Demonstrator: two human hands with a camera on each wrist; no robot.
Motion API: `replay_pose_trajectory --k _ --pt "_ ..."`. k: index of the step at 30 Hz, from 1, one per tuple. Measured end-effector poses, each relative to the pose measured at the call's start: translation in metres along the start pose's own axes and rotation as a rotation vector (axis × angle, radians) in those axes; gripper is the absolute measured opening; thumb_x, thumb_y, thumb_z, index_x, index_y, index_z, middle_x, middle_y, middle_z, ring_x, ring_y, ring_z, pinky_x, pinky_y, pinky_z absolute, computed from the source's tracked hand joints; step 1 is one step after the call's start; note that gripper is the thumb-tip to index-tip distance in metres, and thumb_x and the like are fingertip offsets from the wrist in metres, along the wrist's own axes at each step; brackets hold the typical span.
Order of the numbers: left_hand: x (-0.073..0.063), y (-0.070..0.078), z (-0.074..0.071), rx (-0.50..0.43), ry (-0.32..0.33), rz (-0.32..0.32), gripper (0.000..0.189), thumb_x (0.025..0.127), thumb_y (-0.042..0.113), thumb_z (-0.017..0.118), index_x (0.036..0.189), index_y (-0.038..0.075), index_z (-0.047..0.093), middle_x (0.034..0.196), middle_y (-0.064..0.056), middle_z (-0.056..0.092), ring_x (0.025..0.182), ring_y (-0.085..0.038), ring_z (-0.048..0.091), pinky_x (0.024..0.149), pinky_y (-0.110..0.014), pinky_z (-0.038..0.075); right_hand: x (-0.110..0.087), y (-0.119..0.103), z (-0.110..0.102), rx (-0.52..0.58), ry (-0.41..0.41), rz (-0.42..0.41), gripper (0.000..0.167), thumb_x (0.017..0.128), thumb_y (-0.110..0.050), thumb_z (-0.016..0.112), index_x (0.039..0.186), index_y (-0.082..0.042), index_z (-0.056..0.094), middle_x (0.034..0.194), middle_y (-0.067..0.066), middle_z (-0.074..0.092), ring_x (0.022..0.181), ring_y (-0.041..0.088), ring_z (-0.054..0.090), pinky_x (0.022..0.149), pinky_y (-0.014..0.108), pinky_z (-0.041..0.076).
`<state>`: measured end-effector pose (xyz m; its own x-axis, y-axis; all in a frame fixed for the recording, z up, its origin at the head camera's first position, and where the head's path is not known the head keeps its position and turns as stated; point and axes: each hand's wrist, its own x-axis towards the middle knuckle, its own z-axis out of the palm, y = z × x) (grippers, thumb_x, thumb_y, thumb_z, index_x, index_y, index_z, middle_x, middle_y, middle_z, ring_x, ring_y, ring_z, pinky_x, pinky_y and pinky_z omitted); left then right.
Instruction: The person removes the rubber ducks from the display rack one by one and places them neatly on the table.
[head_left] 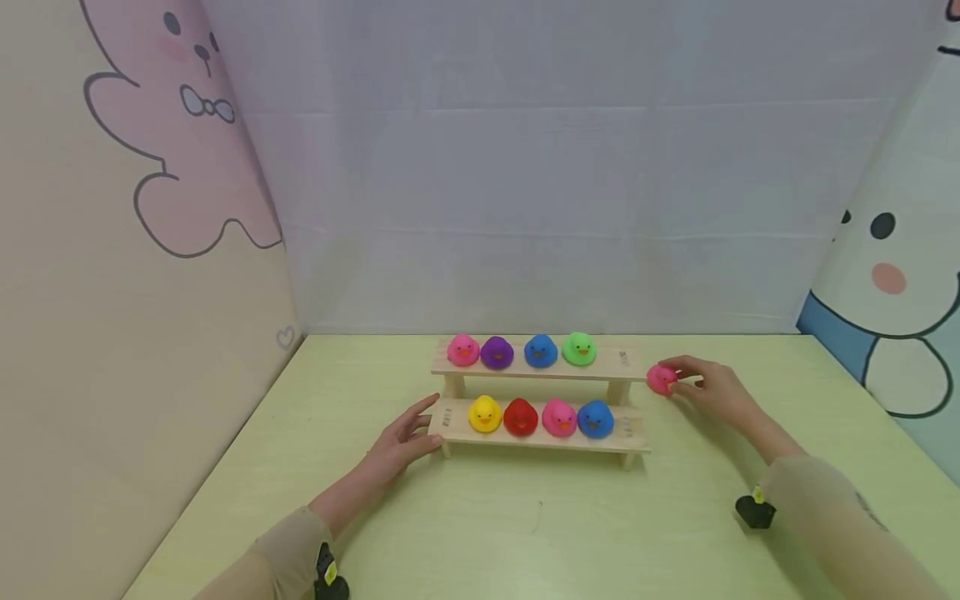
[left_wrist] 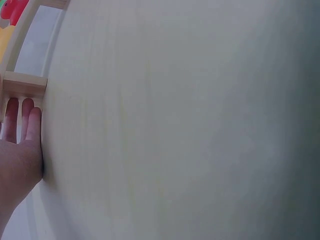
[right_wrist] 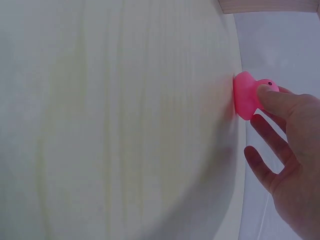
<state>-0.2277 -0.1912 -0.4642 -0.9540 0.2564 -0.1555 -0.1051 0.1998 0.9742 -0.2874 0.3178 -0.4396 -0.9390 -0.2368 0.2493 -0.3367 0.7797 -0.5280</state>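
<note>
A two-step wooden rack [head_left: 525, 367] stands on the table with rubber ducks on both steps. On the upper step, left to right, are a pink duck [head_left: 463, 350], a purple duck [head_left: 497, 353], a blue duck [head_left: 541, 352] and a green duck [head_left: 580, 349]. Below sit a yellow duck [head_left: 485, 414], a red duck [head_left: 521, 417], another pink duck [head_left: 559, 418] and another blue duck [head_left: 596, 419]. My left hand [head_left: 396, 448] touches the lower step's left end, fingers straight. Right of the rack, my right hand [head_left: 716, 392] pinches a pink rubber duck [right_wrist: 246, 96] by its head, its base right at the tabletop.
The pale yellow table [head_left: 540, 533] reaches back to a grey-white cloth wall [head_left: 540, 208]. Side panels with cartoon animals flank it on the left [head_left: 150, 350] and right [head_left: 885, 367]. A small black device hangs at each cuff.
</note>
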Motion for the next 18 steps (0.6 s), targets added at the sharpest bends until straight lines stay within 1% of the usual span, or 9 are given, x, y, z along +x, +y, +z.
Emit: replay_pose_trajectory --k 3,10,18 --pt "0.0005 -0.0009 -0.0001 -0.001 -0.003 0.003 0.07 0.092 0.028 0.069 0.153 0.034 0.034 0.143 -0.014 0.052 0.12 -0.022 0.062 0.113 -0.048 0.04 -0.0003 -0.0006 0.0002 0.001 0.006 0.001 0.035 0.09 -0.007 0.069 0.124 -0.002 0.065 0.119 0.023 0.068 0.105 0.042 0.065 0.087 0.058 0.054" --pt "0.0009 -0.0019 -0.0022 -0.003 -0.025 0.046 0.069 0.095 0.022 0.066 0.154 0.03 0.032 0.143 -0.016 0.051 0.117 -0.02 0.063 0.112 -0.045 0.042 0.0007 -0.0017 -0.0013 -0.005 -0.009 0.026 0.035 0.091 -0.012 0.07 0.125 -0.005 0.065 0.121 0.022 0.068 0.107 0.041 0.064 0.088 0.057 0.054" --pt "0.0004 -0.0028 -0.0023 -0.013 -0.03 0.039 0.068 0.095 0.024 0.066 0.153 0.034 0.033 0.143 -0.014 0.051 0.12 -0.021 0.061 0.112 -0.044 0.042 -0.0011 -0.0021 -0.0012 0.0 -0.009 0.033 0.036 0.091 -0.011 0.07 0.125 -0.003 0.064 0.121 0.023 0.068 0.107 0.041 0.064 0.088 0.055 0.055"
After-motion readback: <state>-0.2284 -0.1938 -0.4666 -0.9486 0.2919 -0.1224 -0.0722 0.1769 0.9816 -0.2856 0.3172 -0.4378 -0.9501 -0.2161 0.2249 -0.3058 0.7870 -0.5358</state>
